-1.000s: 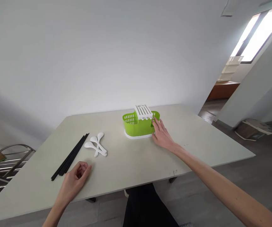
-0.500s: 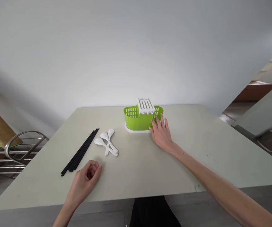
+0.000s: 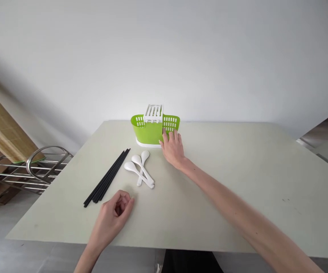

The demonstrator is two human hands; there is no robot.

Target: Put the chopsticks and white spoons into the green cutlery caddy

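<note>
A green slotted cutlery caddy [image 3: 148, 131] with a white slotted top and a white base stands near the table's far edge. My right hand [image 3: 172, 148] reaches out to it, fingers stretched and resting against its right front side. My left hand [image 3: 114, 216] lies on the table close to me, fingers curled loosely with nothing visible in them. Three white spoons [image 3: 139, 170] lie crossed in front of the caddy. A bundle of black chopsticks [image 3: 107, 177] lies diagonally to their left.
The pale table [image 3: 238, 178] stands against a white wall. A metal rack [image 3: 33, 170] and a slanted wooden board [image 3: 1, 129] are on the floor at the left. My dark trousers show below the table's near edge.
The view has swung to the left, so the doorway at the right is gone. My right hand stays on the caddy's right side. The left hand keeps its curl.
</note>
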